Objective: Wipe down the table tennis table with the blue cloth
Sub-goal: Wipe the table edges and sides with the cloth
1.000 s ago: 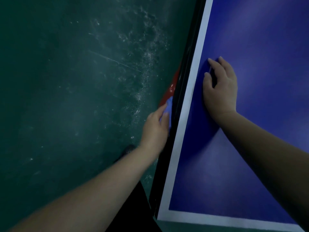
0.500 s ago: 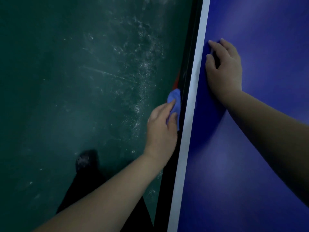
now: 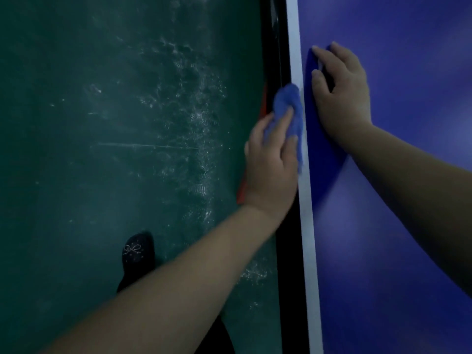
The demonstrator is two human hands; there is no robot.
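cloth work sits at the long side of the table tennis table (image 3: 396, 226), whose blue top fills the right of the view. the left hand (image 3: 270, 159) grips the blue cloth (image 3: 287, 108), fingers curled round the bunched fabric, and holds it against the table's edge where the white border line (image 3: 307, 238) meets the black side rail (image 3: 287, 264); part of the cloth laps onto the white line. the right hand (image 3: 342, 93) rests palm-down on the blue top just beside the cloth, fingers loosely bent and holding nothing that can be made out. a red strip (image 3: 263, 106) shows below the rail. a scuffed green floor (image 3: 102, 123) lies to the left, with a black shoe (image 3: 139, 254) on it.
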